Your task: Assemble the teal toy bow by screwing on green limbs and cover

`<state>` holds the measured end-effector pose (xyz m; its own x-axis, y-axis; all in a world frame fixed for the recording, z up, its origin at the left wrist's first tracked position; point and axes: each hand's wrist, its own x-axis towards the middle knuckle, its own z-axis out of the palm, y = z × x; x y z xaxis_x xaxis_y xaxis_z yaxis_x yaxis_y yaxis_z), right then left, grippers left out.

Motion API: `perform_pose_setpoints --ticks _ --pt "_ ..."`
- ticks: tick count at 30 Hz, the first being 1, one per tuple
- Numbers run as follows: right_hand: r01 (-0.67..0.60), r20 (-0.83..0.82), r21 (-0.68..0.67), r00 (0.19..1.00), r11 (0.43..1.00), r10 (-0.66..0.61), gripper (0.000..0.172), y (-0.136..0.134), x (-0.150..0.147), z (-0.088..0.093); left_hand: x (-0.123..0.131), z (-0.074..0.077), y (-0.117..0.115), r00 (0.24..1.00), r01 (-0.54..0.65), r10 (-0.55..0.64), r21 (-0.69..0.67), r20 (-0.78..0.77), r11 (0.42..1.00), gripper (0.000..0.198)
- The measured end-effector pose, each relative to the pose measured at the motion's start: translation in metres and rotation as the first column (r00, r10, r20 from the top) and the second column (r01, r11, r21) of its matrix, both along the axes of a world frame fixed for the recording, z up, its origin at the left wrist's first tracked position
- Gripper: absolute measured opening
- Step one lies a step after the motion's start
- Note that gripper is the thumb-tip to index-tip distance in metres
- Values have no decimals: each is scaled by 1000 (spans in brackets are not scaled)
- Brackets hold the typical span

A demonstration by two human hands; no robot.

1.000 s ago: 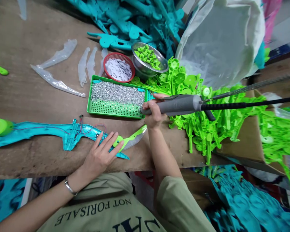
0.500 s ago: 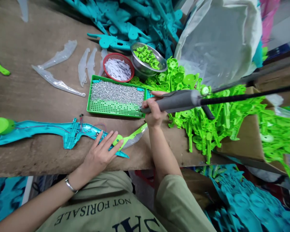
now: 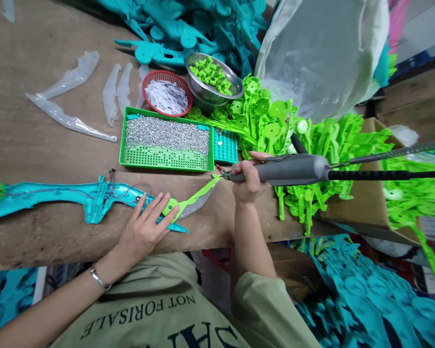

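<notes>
My left hand lies flat, fingers stretched out, on the right end of a long turquoise plastic half-shell shaped like a toy bow limb. Thin red and blue wires run along this shell. Beside my fingertips, a green plastic arm with a round hub and a clear blade-shaped piece sticks out to the right. My right hand is wrapped round a grey electric screwdriver, held nearly level. Its bit points left at the green arm's far tip; whether they touch, I cannot tell.
Behind the shell sits a green tray of small screws. Near it are a red basket of white strips and a metal bowl of green pieces. Green parts pile up at right; turquoise shells lie behind. Clear pieces lie at left.
My right hand has brought the screwdriver from the screw tray's right end down and rightward to the green arm's tip. My left hand still rests on the shell. The view has shifted slightly.
</notes>
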<state>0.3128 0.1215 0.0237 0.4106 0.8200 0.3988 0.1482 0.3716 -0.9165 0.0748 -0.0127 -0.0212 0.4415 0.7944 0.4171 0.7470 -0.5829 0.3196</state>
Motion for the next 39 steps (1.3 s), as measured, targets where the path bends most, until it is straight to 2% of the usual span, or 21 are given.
perform_pose_setpoints --ticks 4,9,17,23,29,33,37,39 --pt "-21 58 -30 998 999 23 27 0 3 -3 0 -1 0 1000 -3 3 -14 5 1000 50" --pt "-33 44 -76 998 997 37 30 -1 5 -4 0 2 0 1000 5 -5 -9 -9 1000 41" --pt "-175 33 -147 983 974 181 34 7 4 -6 1 2 1 1000 3 -3 9 -17 1000 39" --pt "-344 15 -182 936 921 352 40 10 9 2 -1 0 0 999 13 -13 -15 -31 1000 46" --pt "-378 36 -84 923 922 382 30 3 -6 20 -2 -4 4 998 25 -25 -4 -54 1000 47" --pt "-391 47 -116 916 913 398 32 3 -25 24 -1 0 -2 997 67 -66 47 -27 997 49" --pt "-337 77 -156 933 928 352 41 9 -38 16 -18 11 -13 991 116 -125 165 47 979 44" --pt "-322 81 -137 939 937 334 48 10 -41 10 -40 17 -14 995 14 -32 182 94 983 52"
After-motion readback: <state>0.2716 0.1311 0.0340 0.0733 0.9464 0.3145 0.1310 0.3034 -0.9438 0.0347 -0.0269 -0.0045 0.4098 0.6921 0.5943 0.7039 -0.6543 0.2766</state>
